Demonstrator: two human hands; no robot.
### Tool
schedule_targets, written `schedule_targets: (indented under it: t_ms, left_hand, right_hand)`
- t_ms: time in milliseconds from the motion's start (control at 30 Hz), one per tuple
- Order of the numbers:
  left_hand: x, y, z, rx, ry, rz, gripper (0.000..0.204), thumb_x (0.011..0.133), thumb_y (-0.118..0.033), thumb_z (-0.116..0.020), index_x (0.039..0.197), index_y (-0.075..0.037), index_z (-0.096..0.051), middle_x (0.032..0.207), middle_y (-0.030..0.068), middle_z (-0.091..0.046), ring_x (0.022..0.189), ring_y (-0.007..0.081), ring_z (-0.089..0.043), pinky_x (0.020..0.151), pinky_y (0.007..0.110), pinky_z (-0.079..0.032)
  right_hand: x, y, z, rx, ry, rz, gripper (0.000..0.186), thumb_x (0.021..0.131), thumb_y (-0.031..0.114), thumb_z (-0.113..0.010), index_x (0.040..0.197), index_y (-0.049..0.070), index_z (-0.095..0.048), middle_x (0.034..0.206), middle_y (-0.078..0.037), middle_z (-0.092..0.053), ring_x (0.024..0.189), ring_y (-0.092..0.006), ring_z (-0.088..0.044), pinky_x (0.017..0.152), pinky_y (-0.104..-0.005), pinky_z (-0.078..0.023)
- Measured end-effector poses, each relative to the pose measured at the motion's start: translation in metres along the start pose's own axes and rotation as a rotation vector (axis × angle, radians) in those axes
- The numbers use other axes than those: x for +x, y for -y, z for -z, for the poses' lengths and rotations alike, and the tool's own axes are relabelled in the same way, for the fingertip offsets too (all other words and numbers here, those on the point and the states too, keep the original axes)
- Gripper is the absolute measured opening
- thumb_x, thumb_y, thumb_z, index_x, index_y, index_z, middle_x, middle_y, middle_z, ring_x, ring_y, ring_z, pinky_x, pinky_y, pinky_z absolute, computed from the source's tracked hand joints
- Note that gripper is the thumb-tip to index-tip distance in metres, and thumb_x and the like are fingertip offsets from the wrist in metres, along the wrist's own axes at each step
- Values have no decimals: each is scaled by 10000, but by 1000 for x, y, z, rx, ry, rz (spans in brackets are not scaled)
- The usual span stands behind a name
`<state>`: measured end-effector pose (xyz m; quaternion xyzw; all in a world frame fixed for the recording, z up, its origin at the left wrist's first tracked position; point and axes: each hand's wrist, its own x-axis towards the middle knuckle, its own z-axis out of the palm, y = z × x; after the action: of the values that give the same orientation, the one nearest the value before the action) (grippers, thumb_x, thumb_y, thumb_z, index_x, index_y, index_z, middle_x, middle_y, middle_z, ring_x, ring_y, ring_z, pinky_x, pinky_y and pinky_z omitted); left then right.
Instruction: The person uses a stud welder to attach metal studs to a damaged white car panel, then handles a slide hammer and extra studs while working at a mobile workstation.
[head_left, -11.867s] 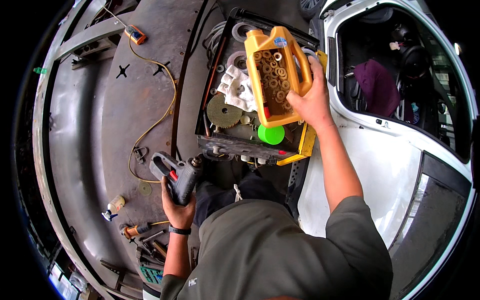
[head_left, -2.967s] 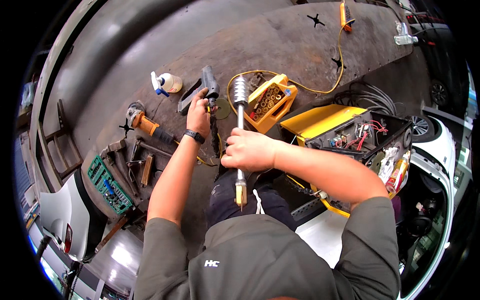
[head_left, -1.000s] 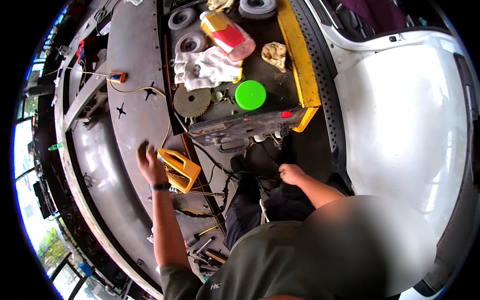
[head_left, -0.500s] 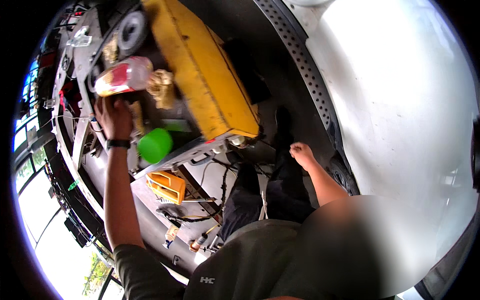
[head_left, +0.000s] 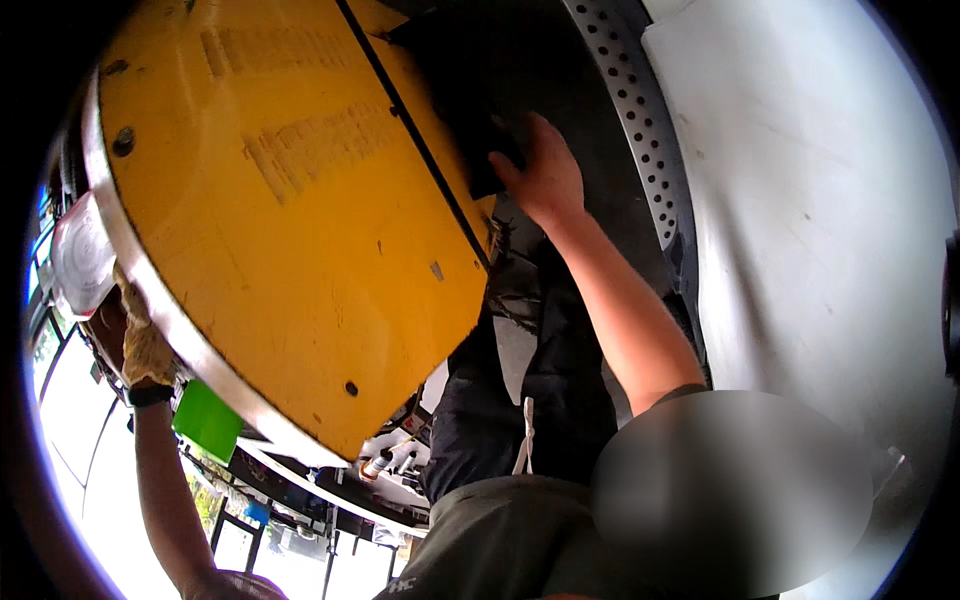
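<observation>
A large yellow metal cabinet [head_left: 300,220] with scuffs and dark spots fills the upper left. My right hand [head_left: 548,178] reaches past its right side, thumb and fingers apart, beside a dark panel or opening [head_left: 450,95]. Whether it touches the dark part I cannot tell. At the far left, beyond the cabinet's pale top edge, is my left hand [head_left: 108,328], its fingers mostly hidden. Next to it are a clear plastic bottle [head_left: 82,255] and a crumpled tan cloth or glove [head_left: 145,345]. A bright green piece [head_left: 207,420] sits by my left wrist.
Along the right stands a big white, curved body panel [head_left: 800,200], bordered by a perforated strip [head_left: 635,130]. My legs [head_left: 475,400] stand between it and the cabinet. Small bottles or tools [head_left: 378,464] lie beyond the cabinet's lower corner.
The view has tilted, and the yellow cabinet now fills much more of it. My right hand has moved up and forward to the cabinet's side, its fingers opening. My left hand stays by the bottle.
</observation>
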<state>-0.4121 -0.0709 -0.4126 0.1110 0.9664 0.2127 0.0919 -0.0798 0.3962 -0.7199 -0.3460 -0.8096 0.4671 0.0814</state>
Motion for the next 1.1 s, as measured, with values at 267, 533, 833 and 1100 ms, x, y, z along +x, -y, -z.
schedule_targets:
  t_ms: [267, 533, 833, 1100]
  left_hand:
    - [-17, -2, 20, 62, -23, 25, 396, 1033, -243, -520, 1356, -14, -539, 1322, 204, -592, 1207, 373, -581, 1024, 497, -450]
    - [-24, -2, 26, 95, -34, 18, 397, 1025, -242, -525, 1351, -17, -540, 1321, 208, -590, 1209, 380, -575, 1025, 501, -448]
    - [-33, -1, 24, 142, -30, 19, 398, 1015, -242, -530, 1345, -19, -542, 1319, 213, -587, 1211, 387, -570, 1027, 505, -445]
    - [-33, 0, 22, 192, -40, 12, 398, 1007, -241, -534, 1340, -22, -544, 1317, 218, -584, 1212, 393, -565, 1028, 510, -443]
  right_hand:
    - [56, 4, -19, -391, 252, 66, 319, 944, 329, -662, 1076, 54, -568, 970, -209, -690, 895, -421, -678, 747, -525, -554]
    - [32, 60, 24, 28, 19, -251, 377, 1013, 357, -582, 979, -10, -664, 797, -172, -700, 763, -336, -695, 684, -449, -547]
    - [-172, 5, 60, 995, 266, -679, 365, 1060, 368, -569, 1001, 14, -636, 637, 31, -520, 499, -45, -450, 438, -236, -369]
    - [-225, -12, 74, 1032, 391, -768, 367, 1052, 346, -588, 1098, -11, -655, 654, 21, -543, 522, -50, -467, 470, -227, -398]
